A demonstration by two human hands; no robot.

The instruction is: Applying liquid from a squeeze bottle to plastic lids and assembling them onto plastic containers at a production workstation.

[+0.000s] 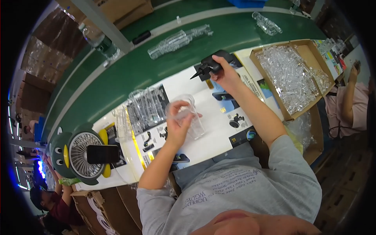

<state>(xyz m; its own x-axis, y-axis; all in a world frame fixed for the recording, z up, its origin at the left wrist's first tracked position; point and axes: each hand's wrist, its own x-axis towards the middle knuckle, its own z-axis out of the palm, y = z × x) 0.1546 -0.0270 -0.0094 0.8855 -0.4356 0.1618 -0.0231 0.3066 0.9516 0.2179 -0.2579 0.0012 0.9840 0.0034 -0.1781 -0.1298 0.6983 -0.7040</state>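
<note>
My left hand (179, 124) is closed around a clear plastic part (197, 128) with a rounded upper end, held over the white printed sheet in front of me. In my right hand (227, 76) is a black squeeze bottle (213, 62) with a thin pointed nozzle, gripped with the fingers wrapped round it. Its tip points down and left, above and apart from the clear part. To the left of my left hand, a row of similar clear plastic parts (147, 107) lies side by side on the printed sheet.
A cardboard box (290, 116) of small clear pieces stands at right. Across the green surface (129, 74) lie clear parts (172, 44), more parts (267, 24) and a water bottle (98, 39). A penguin-shaped fan (78, 156) with a phone (102, 154) is at left. People sit on both sides.
</note>
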